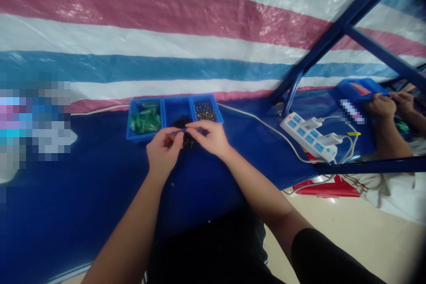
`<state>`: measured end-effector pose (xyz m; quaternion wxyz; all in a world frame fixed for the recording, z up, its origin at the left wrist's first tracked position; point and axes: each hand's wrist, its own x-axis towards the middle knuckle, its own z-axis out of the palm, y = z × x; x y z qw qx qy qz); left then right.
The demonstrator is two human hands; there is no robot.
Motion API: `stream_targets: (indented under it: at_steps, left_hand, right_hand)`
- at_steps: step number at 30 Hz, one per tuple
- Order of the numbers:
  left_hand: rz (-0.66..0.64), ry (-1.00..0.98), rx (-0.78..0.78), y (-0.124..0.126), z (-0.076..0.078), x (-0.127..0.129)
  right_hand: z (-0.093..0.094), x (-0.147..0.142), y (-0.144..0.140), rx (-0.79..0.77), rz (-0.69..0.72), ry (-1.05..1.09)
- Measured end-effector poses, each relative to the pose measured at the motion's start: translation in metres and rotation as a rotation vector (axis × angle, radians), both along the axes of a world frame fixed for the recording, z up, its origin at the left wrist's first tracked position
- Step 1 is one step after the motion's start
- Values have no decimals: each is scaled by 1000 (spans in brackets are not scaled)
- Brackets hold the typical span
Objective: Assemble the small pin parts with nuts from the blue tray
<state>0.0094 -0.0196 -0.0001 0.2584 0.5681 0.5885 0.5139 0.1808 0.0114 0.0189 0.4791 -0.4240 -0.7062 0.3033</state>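
My left hand (pixel 163 151) and my right hand (pixel 213 139) meet fingertip to fingertip above the blue table (pixel 199 195). Both are closed in a pinch; whatever lies between the fingertips is too small to name. Just behind them stands a blue bin (pixel 176 105) with three compartments. Green pieces (pixel 145 119) fill its left compartment, a dark clump (pixel 181 121) lies in the middle one, and small shiny metal parts (pixel 204 110) are in the right one. Beneath my fingers, dark and brass-coloured bits (pixel 189 143) show in part.
A white power strip (pixel 309 137) with plugs and cables lies to the right, beside a blue metal frame (pixel 336 37). Beyond it are a co-worker's hands (pixel 382 106) and another blue bin (pixel 361 88). Striped sheeting (pixel 199 13) hangs behind. The left side is pixelated.
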Motion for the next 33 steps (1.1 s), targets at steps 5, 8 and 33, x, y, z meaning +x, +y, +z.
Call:
stream_targets:
  at_steps: [5,8,33]
  left_hand:
    - [-1,48,-4,0,2,0]
    - [-8,70,-9,1,2,-1]
    - [136,258,0,3,-4,-5]
  right_hand:
    - [-1,1,0,-27,1,-14]
    - [1,2,-1,-68,2,-7]
    - [-2,4,3,68,100,-179]
